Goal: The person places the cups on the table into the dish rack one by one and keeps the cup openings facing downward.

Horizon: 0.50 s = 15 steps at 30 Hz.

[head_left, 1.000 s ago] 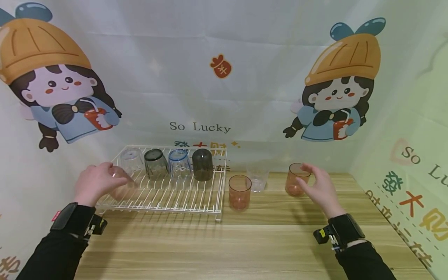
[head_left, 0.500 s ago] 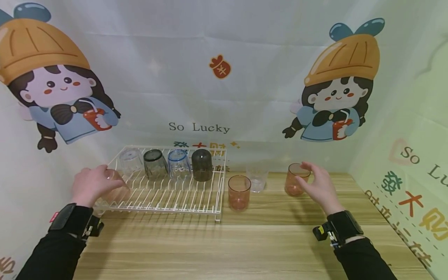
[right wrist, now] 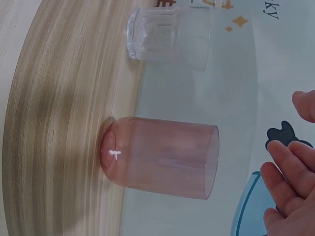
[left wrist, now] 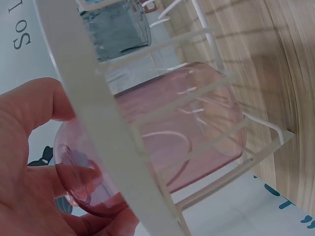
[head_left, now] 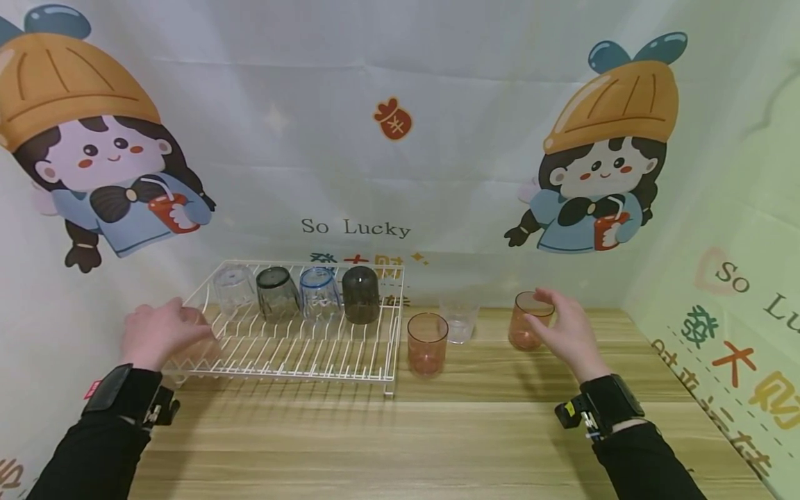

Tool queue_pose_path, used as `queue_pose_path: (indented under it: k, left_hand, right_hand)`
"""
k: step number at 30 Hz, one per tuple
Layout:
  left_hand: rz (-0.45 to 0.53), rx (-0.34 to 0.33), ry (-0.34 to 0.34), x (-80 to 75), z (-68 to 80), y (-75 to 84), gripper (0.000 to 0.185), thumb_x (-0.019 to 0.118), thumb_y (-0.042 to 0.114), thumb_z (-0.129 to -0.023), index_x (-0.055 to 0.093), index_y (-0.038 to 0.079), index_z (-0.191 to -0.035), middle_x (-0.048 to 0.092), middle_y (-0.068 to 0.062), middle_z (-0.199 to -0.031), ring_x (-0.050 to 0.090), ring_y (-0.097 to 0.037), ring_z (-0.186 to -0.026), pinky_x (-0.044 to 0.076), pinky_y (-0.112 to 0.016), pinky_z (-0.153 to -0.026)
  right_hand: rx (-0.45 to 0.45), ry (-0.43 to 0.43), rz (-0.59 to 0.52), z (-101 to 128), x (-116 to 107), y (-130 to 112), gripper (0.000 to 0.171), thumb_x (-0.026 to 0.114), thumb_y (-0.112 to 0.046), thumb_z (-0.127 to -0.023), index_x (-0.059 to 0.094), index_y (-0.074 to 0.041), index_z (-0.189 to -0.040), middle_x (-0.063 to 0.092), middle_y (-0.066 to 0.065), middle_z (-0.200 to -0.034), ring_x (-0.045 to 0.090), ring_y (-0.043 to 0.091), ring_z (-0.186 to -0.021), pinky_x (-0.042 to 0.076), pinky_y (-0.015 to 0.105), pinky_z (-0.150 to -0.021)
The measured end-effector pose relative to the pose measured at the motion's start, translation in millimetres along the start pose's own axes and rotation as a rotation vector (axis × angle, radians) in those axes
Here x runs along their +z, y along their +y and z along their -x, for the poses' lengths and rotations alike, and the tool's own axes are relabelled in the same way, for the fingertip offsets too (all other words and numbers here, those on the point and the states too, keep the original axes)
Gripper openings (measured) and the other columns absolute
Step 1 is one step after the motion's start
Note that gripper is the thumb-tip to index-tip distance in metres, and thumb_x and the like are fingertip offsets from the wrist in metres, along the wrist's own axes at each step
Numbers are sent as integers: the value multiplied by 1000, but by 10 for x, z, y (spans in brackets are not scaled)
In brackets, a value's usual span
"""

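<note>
On wooden table [head_left: 437, 430] | white rack [head_left: 325, 347] | cartoon backdrop [head_left: 400, 139]

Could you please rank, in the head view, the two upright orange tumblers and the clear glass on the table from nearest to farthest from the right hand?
From the right hand:
1. Orange translucent plastic tumbler at the table's back right, right beside the fingers, no grip on it.
2. Clear ribbed glass, further left, at the back.
3. Orange translucent tumbler beside the white wire rack, furthest left.

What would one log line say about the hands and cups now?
left hand: holds pink cup on white rack | right hand: open beside orange cup | table
</note>
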<state>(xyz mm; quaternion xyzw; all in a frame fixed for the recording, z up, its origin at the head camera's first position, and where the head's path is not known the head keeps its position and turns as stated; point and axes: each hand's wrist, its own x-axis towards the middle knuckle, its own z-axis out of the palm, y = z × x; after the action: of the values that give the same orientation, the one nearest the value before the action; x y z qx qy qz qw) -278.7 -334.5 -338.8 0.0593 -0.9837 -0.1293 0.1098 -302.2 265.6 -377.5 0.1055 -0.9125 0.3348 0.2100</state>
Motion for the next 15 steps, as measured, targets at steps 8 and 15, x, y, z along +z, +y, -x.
queue_pose_path:
  k: [8, 15]
  left_hand:
    - [-31, -12, 22, -3, -8, -39, 71, 69, 51, -74, 51, -9, -107, 55, -32, -93, 44, -45, -81, 37, -51, -65]
    - [-46, -5, 36, 14, -24, -58, 68, 69, 48, -75, 52, -11, -105, 58, -32, -91, 48, -43, -77, 40, -49, -62]
  right_hand:
    - [-3, -10, -1, -21, -5, 10, 53, 66, -17, -87, 47, 4, -132, 55, 25, -127, 43, 43, -123, 33, 57, -103]
    - [-1, -19, 5, -32, 13, 11, 54, 66, -18, -88, 46, 3, -133, 55, 25, -128, 41, 42, -124, 32, 56, -104]
